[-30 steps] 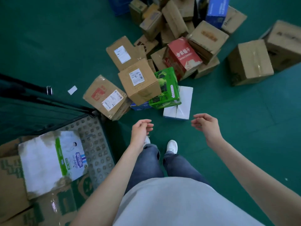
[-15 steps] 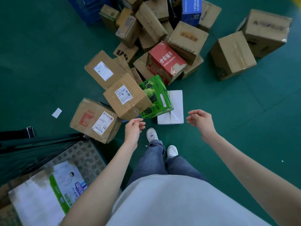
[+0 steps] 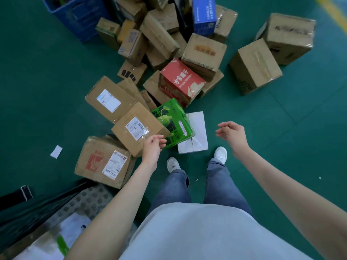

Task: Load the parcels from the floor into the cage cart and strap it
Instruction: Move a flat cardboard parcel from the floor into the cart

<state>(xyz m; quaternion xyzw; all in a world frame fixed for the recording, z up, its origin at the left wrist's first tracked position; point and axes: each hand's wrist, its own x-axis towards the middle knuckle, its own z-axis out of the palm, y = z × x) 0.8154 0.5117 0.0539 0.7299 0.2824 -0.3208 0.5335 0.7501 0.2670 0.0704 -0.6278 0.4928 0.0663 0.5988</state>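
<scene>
The step in hand is the reach for the next parcel; loading is far from complete, and strapping cannot begin until the floor is cleared.

Hands: the left hand (image 3: 152, 147) hangs above the near corner of the brown cardboard box with a white shipping label (image 3: 139, 128), fingers loosely curled and holding nothing. The right hand (image 3: 231, 135) is out over the green floor (image 3: 281, 147), well apart from any parcel, also loosely curled and empty.

Parcels: a heap of cardboard boxes lies on the floor ahead of the person's white shoes. Nearest are the labelled brown box, the glossy green printed pack (image 3: 173, 121) leaning against it, and the flat white carton (image 3: 195, 135) partly under the green pack. A larger brown box with a red stamp (image 3: 105, 162) lies left of these.

Cage cart: its studded grey floor plate (image 3: 86, 201) shows at lower left, already carrying a white and green wrapped pack (image 3: 62, 239).

Next move, as a judgement: lower both hands to opposite sides of one of the nearest parcels, probably the labelled brown box. The green pack leans on it and may topple when it lifts.
</scene>
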